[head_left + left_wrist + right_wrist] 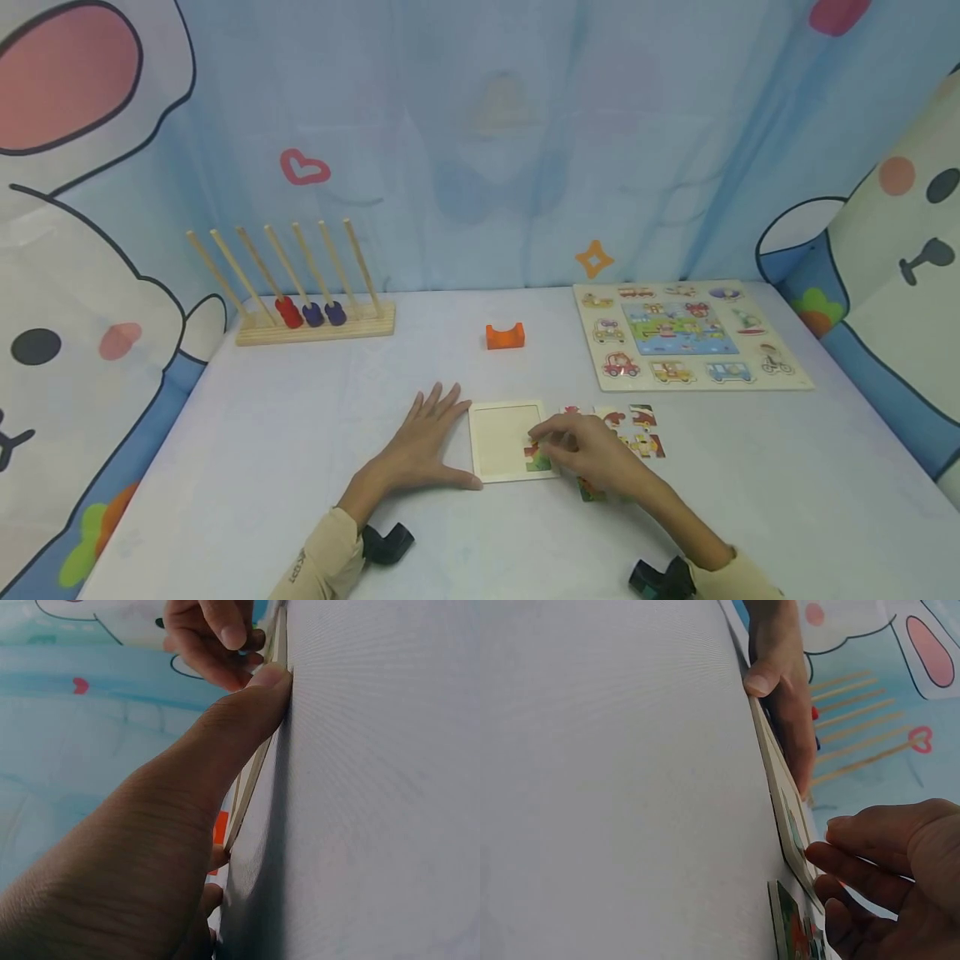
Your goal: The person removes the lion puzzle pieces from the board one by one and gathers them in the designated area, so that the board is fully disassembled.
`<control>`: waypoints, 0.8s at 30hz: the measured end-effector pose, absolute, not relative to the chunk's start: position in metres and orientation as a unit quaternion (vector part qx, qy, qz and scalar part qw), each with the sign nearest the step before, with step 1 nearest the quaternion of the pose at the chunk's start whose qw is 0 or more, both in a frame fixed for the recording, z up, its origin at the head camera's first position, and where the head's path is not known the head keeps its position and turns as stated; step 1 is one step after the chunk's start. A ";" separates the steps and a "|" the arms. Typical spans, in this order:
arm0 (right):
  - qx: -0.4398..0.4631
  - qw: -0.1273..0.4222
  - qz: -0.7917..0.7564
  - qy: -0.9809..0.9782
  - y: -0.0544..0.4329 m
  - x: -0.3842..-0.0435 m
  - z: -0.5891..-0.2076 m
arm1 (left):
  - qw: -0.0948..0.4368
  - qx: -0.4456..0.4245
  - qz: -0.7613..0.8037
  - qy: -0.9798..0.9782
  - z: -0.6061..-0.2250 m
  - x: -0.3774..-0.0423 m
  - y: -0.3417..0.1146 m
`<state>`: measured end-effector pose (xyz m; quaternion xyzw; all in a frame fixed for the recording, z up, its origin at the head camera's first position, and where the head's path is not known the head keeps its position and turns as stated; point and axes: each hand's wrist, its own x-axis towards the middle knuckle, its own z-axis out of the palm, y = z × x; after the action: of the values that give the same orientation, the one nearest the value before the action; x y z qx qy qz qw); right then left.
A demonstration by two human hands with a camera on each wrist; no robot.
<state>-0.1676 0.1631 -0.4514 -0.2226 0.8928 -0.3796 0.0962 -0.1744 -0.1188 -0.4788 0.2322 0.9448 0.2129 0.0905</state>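
A shallow square wooden puzzle tray point(504, 442) lies on the table before the person. My left hand point(426, 446) has its fingers spread, with thumb and fingertips at the tray's left edge. Inside the tray's lower right corner lies a green and red puzzle piece point(537, 460), partly hidden by my right hand point(588, 450). In the right wrist view, that hand's fingers point(855, 870) are bent loosely with gaps between them, one fingertip right at the tray's piece. Several loose picture pieces point(643, 444) lie right of the tray, some covered by the right hand.
An orange block with a curved notch point(506, 337) stands behind the tray. At the back left is a wooden peg stand point(315, 331) with red and blue beads. A vehicle picture board point(611, 379) lies at the back right. A blue patterned curtain point(480, 167) closes off the back.
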 end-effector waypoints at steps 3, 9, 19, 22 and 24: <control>-0.216 0.099 -0.378 0.895 0.162 -0.167 -0.452 | 0.092 0.232 0.213 0.945 -0.479 -0.174 -0.119; -0.211 0.099 -0.379 0.895 0.162 -0.167 -0.452 | 0.092 0.232 0.215 0.944 -0.478 -0.174 -0.119; -0.216 0.110 -0.387 0.890 0.166 -0.168 -0.453 | 0.094 0.231 0.216 0.944 -0.476 -0.174 -0.118; -0.214 0.110 -0.392 0.888 0.167 -0.169 -0.453 | 0.096 0.229 0.216 0.944 -0.476 -0.173 -0.118; -0.217 0.107 -0.396 0.886 0.168 -0.169 -0.454 | 0.096 0.229 0.215 0.945 -0.475 -0.173 -0.118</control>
<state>-0.1692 0.1676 -0.4535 -0.2172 0.8858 -0.3959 0.1068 -0.1733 -0.1182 -0.4752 0.2289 0.9446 0.2150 0.0959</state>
